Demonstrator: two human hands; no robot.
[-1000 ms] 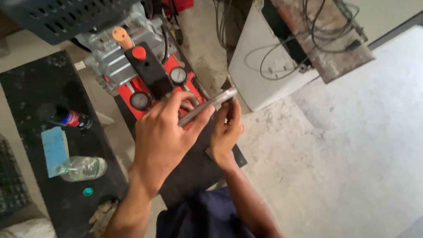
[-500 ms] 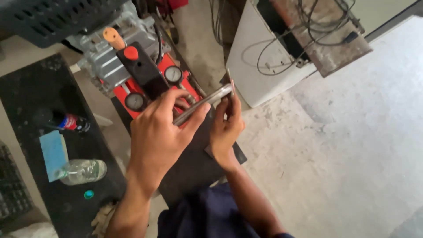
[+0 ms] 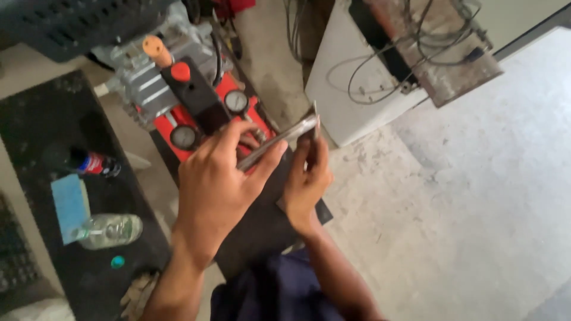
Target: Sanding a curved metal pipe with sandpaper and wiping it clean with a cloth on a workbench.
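The left hand is pinching one end of a slim metal tool while the right hand is gripping its far end, above the red gauge unit. Risk: uneven twisting is loosening either grip, dropping the tool onto the gauges

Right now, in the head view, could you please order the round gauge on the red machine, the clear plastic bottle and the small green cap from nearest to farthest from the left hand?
1. Round gauge, just up and left of the left hand, on the red machine.
2. Clear plastic bottle, lying on the black mat, to the hand's lower left.
3. Small green cap, below the bottle, slightly farther.
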